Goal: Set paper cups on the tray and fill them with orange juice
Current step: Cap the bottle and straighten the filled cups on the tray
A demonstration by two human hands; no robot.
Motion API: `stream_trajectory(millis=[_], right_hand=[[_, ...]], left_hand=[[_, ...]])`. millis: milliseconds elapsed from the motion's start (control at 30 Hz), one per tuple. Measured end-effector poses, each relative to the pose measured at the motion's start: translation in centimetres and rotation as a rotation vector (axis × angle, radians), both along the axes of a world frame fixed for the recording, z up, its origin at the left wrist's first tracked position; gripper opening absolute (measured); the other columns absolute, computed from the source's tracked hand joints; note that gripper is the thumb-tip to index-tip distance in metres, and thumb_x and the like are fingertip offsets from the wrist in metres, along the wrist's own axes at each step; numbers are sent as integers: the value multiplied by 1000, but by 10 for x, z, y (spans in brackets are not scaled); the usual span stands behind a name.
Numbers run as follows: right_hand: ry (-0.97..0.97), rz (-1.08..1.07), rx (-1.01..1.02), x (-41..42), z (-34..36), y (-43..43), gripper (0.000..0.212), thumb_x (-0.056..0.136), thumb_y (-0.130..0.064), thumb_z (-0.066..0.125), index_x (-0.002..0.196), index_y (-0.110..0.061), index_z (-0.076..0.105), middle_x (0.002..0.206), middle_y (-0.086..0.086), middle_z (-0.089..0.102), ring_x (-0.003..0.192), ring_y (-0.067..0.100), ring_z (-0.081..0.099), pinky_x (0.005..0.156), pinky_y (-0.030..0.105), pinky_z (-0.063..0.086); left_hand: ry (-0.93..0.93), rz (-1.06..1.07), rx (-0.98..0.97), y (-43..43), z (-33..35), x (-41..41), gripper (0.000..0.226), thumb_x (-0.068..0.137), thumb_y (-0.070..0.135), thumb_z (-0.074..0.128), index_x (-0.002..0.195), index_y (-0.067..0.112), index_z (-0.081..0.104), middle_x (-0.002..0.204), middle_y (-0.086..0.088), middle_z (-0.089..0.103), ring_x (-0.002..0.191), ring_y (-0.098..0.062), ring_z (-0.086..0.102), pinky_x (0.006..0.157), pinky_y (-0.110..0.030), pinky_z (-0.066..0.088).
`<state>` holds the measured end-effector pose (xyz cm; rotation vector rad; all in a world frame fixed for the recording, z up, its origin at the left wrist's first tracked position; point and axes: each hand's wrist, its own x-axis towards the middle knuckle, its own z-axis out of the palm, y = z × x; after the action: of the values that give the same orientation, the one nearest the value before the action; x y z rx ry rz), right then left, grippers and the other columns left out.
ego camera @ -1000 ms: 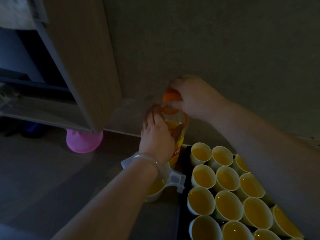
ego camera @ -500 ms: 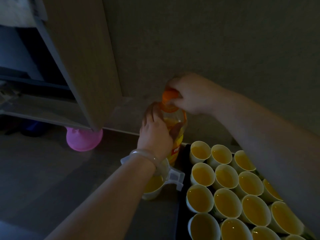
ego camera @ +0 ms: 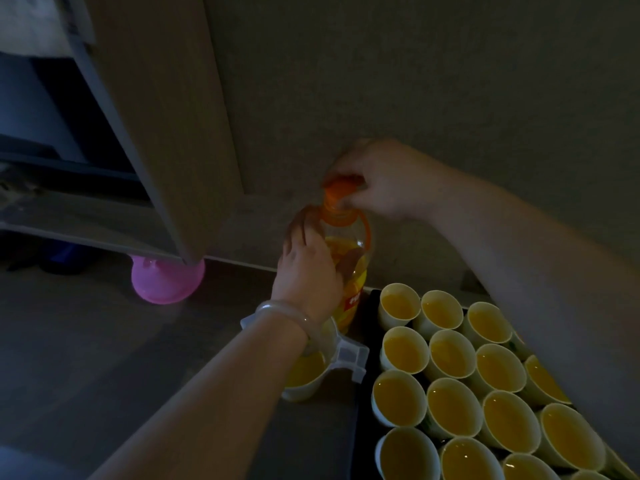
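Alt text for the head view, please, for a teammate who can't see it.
The left hand grips an upright juice bottle while the right hand pinches its orange cap. Right of it, a dark tray holds paper cups filled with juice; a pink funnel sits at left.

No words I can read here.
The juice bottle [ego camera: 348, 251] has a yellow label [ego camera: 353, 306] with a red patch and white letters on it. They are too blurry and dark for me to read, and the left hand [ego camera: 306, 271] hides part of the label. A few paper cups [ego camera: 489, 322] show small green marks on their sides, too small for me to tell.
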<state>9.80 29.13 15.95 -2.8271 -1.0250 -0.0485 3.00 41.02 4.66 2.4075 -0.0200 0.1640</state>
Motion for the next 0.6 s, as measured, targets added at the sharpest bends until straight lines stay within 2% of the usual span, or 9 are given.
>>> stream_trajectory(millis=[167, 300, 467, 600], right_hand=[[49, 8, 8, 3, 2, 0, 41, 86, -22, 66, 126, -27, 61, 127, -2, 55, 118, 19, 51, 99, 30, 41], [59, 29, -17, 3, 4, 1, 42, 86, -18, 64, 127, -23, 60, 128, 3, 55, 119, 20, 51, 99, 30, 41], [54, -1, 57, 3, -4, 0, 39, 82, -28, 70, 121, -28, 63, 118, 0, 57, 109, 20, 54, 93, 35, 46], [46, 35, 90, 2, -4, -2, 35, 83, -22, 70, 118, -22, 67, 115, 3, 59, 110, 21, 55, 95, 35, 44]], left_hand=[[0, 2, 21, -1, 1, 0, 86, 91, 43, 54, 150, 14, -2, 157, -8, 9, 146, -22, 9, 117, -37, 14], [5, 7, 3, -1, 2, 0, 87, 90, 45, 54, 150, 15, -1, 157, -8, 10, 146, -22, 9, 116, -38, 15], [2, 16, 48, -1, 0, 1, 87, 90, 43, 55, 150, 13, 0, 156, -9, 13, 145, -23, 14, 118, -40, 20], [15, 16, 24, 0, 1, 1, 88, 89, 39, 59, 150, 14, 0, 156, -8, 12, 145, -23, 13, 118, -40, 19]])
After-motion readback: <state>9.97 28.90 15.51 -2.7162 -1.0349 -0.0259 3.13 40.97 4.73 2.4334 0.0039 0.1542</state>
